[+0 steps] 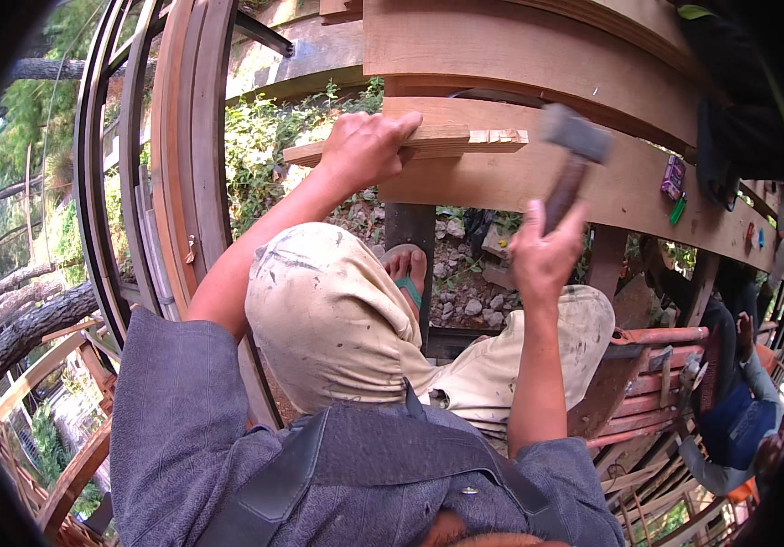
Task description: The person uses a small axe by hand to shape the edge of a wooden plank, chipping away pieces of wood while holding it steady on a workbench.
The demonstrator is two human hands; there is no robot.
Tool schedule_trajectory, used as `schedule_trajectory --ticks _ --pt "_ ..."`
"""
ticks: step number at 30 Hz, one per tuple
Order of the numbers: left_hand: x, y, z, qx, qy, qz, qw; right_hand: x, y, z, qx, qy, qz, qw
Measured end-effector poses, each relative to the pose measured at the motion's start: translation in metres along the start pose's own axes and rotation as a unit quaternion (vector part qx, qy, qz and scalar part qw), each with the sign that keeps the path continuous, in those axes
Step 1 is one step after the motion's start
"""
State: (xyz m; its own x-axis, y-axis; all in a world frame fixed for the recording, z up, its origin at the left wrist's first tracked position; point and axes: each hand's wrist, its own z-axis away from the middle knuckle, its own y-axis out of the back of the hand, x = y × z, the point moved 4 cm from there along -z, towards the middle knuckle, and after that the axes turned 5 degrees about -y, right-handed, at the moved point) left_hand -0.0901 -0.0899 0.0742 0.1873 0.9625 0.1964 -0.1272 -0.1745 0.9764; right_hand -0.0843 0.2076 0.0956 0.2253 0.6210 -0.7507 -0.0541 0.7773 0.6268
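Note:
My left hand (366, 150) is closed around a short wooden piece (442, 139) and holds it level over the near plank of the wooden bench (474, 187). A paler, narrower section shows at the piece's right end; whether it is a separate part I cannot tell. My right hand (547, 251) grips a hammer by its dark handle. The hammer's grey head (577, 133), a little blurred, is raised just right of the wooden piece and apart from it.
On the bench's right lie a purple packet (673, 178) and a green lighter-like object (678, 210). Long timbers (186, 137) stand at my left. Red plastic slats (656, 383) are at the right, near another person (738, 419). Stones and plants (465, 273) cover the ground below.

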Motion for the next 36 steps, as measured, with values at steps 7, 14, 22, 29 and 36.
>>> schedule_trajectory --ticks 7,14,22,29,36 --pt "-0.007 0.006 0.009 -0.011 0.016 0.015 1.0 -0.052 0.051 -0.03 0.064 0.012 -0.297 0.953" --pt "-0.008 0.001 0.009 -0.03 0.026 0.028 0.999 -0.003 -0.023 0.009 -0.094 0.008 -0.036 0.995" --pt "-0.004 0.002 0.005 0.0 0.002 0.02 1.0 -0.021 0.007 0.0 0.05 -0.039 -0.251 0.966" --pt "-0.011 0.003 0.02 -0.009 0.022 0.008 1.0 -0.047 0.039 -0.021 0.008 -0.026 -0.291 0.956" --pt "-0.007 -0.008 0.015 -0.009 -0.001 0.011 1.0 -0.017 -0.031 0.024 -0.15 -0.105 -0.199 0.963"
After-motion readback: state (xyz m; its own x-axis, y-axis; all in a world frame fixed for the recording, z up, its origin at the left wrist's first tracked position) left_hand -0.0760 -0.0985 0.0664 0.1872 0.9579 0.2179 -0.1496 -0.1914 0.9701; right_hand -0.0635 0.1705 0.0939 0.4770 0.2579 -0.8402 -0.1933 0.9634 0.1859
